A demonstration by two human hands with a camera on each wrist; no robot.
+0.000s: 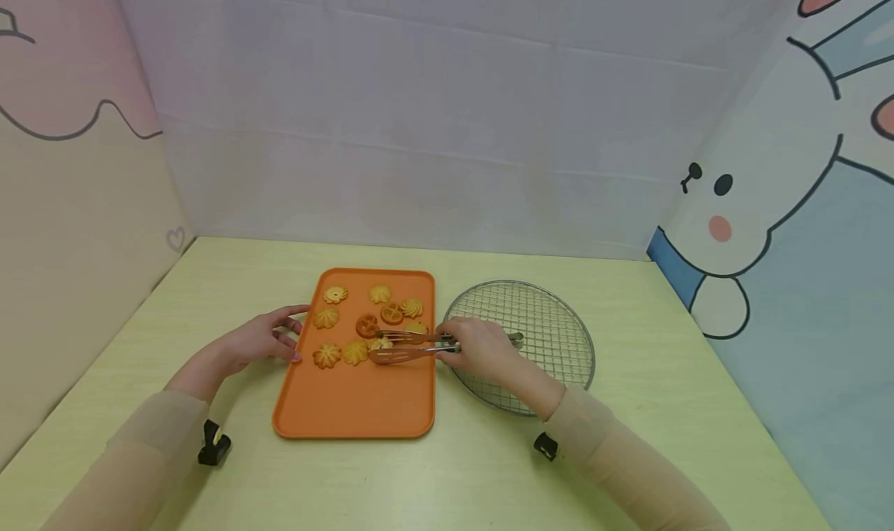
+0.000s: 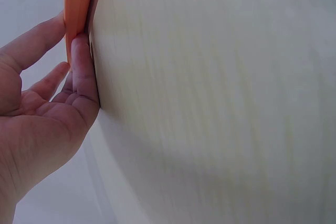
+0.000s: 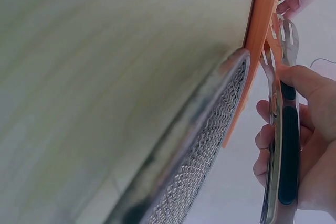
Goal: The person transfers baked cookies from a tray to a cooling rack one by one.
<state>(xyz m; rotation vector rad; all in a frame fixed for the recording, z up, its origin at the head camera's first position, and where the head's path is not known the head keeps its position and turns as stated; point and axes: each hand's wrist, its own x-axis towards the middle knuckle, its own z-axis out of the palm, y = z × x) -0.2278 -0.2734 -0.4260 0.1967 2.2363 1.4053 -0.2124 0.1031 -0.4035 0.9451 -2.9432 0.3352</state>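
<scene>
My right hand (image 1: 482,346) grips a pair of tongs (image 3: 287,145) with slotted metal ends and dark handle grips. The tong tips reach over the orange tray (image 1: 356,403), and a pale cookie (image 1: 380,344) lies between them; whether they squeeze it I cannot tell. At the tray's left edge is my left hand (image 1: 261,337), its spread fingers resting against the rim; in the left wrist view, fingertips touch the tray side (image 2: 79,3). Several golden flower-shaped cookies, among them a swirled cookie (image 1: 412,307), lie on the tray beside a brown ring-shaped cookie (image 1: 367,326) and another like it.
To the tray's right, a round wire cooling rack (image 1: 552,337) lies on the pale wooden table (image 1: 489,469), partly under my right hand and the tong handles. A white cloth wall (image 1: 433,127) stands behind, with cartoon-printed panels at both sides.
</scene>
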